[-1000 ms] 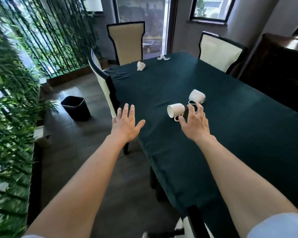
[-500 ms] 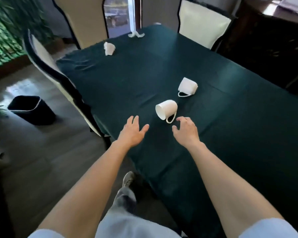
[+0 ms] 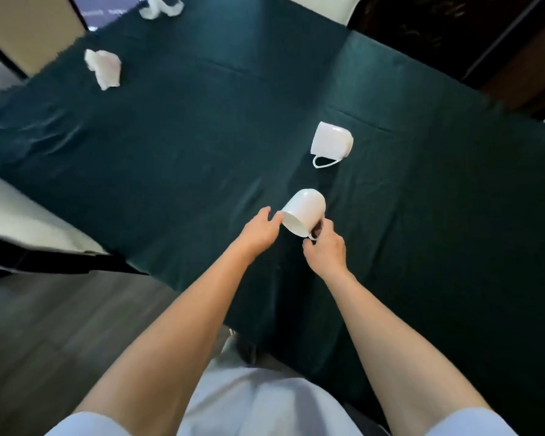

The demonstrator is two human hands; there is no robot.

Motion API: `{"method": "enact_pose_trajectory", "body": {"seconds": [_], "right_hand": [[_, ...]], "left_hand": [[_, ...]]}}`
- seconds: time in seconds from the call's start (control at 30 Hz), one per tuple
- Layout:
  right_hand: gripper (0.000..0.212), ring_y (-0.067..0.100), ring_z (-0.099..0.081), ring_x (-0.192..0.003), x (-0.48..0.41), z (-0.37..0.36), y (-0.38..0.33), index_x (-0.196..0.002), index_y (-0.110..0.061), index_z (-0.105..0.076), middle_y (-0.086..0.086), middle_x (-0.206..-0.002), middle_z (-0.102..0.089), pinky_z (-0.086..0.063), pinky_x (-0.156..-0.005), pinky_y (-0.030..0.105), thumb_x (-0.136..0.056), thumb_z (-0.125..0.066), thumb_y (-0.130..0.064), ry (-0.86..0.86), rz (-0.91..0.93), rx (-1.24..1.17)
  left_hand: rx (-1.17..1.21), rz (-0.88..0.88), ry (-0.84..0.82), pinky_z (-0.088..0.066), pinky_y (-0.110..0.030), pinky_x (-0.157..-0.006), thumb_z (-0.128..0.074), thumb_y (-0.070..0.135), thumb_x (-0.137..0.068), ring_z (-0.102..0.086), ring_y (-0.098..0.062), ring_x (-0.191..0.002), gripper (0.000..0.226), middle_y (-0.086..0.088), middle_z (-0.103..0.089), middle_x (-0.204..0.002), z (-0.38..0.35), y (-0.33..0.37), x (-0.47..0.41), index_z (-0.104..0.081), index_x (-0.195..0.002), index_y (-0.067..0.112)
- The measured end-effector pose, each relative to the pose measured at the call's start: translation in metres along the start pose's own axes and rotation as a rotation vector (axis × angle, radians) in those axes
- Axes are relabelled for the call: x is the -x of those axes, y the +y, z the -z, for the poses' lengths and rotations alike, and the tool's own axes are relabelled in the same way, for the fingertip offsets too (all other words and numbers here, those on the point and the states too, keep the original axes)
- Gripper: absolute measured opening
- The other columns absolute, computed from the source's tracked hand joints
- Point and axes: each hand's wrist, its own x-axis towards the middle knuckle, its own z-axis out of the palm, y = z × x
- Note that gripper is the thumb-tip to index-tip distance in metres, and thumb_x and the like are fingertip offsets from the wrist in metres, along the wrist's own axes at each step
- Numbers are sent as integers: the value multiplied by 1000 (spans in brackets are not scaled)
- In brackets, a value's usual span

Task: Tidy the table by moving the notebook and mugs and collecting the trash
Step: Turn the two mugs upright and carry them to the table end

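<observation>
The right hand [image 3: 325, 250] pinches the handle of the near mug [image 3: 303, 212], tipped sideways near the table's [image 3: 177, 146] front edge. The left hand [image 3: 258, 231] lies open, fingertips touching its rim.

There is one view only, from the person's head; it looks steeply down and forward over both forearms onto the green tablecloth [image 3: 177, 146]. It stands close above the table's near edge; the floor [image 3: 44, 335] shows lower left.

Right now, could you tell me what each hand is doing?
Left hand: open, fingertips by the rim of the near mug.
Right hand: closed on that mug's handle, holding it tilted.
</observation>
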Motion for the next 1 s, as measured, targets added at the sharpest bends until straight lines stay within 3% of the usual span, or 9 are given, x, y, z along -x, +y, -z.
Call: {"method": "enact_pose_trajectory", "body": {"seconds": [0.17,0.3,0.4,0.5,0.67,0.8,0.9,1.0], "right_hand": [[52,36,-62,-117,-11,-11,-2,-140,-10,-46,14,-126,-68,-51,-92,42,-91,-66,-9,40,-90,-36],[57,32,-63,-117,-18,-9,-3,-146,-15,-46,11,-128,-67,-52,-95,40,-92,-64,-7,35,-156,-123],[49,28,-64,-113,-17,-6,-3,-140,-14,-53,8,-125,-70,-50,-87,32,-93,-66,-13,4,-187,-188],[38,23,-60,-98,-14,-2,-6,-128,-13,-62,5,-115,-71,-48,-80,31,-90,-65,-17,-9,-213,-258],[14,29,-70,-97,-1,0,-12,-98,-16,-68,5,-97,-71,-62,-89,43,-84,-68,-20,-98,-284,-487],[17,19,-63,-75,11,-3,-15,-101,-5,-69,10,-93,-69,-63,-77,35,-87,-63,-12,-147,-381,-724],[27,15,-62,-68,31,-5,-20,-116,-2,-63,10,-93,-71,-61,-68,29,-91,-63,-12,-235,-472,-958],[29,16,-60,-66,51,-12,-24,-120,-1,-62,11,-92,-69,-58,-69,29,-93,-62,-11,-302,-526,-1102]], "left_hand": [[5,23,-104,-52,-39,-97,-36,53,-104,-54,-28,-134,64,3,-42,-162,1,10,-17,-31,-162,26],[89,14,-93,-55,-46,-102,-38,54,-104,-62,-25,-122,49,8,-58,-136,-6,8,-23,-55,-142,28],[176,5,-47,-55,-46,-102,-42,55,-103,-61,-21,-117,42,9,-60,-131,-11,7,-21,-60,-131,31],[233,-26,16,-54,-40,-97,-46,53,-103,-59,-15,-100,33,8,-63,-119,-12,10,-13,-64,-120,30],[291,-118,111,-49,-40,-108,-53,46,-102,-60,-16,-124,33,11,-66,-132,-13,14,3,-67,-127,30],[316,-143,172,-50,-43,-108,-56,43,-97,-64,-17,-123,33,10,-70,-127,-13,14,17,-72,-121,26],[394,-163,211,-55,-35,-92,-56,28,-98,-66,-21,-119,23,4,-72,-123,-14,9,30,-74,-112,24],[466,-149,212,-56,-29,-73,-54,11,-99,-67,-19,-113,28,-3,-70,-127,-11,0,42,-71,-120,15]]}}
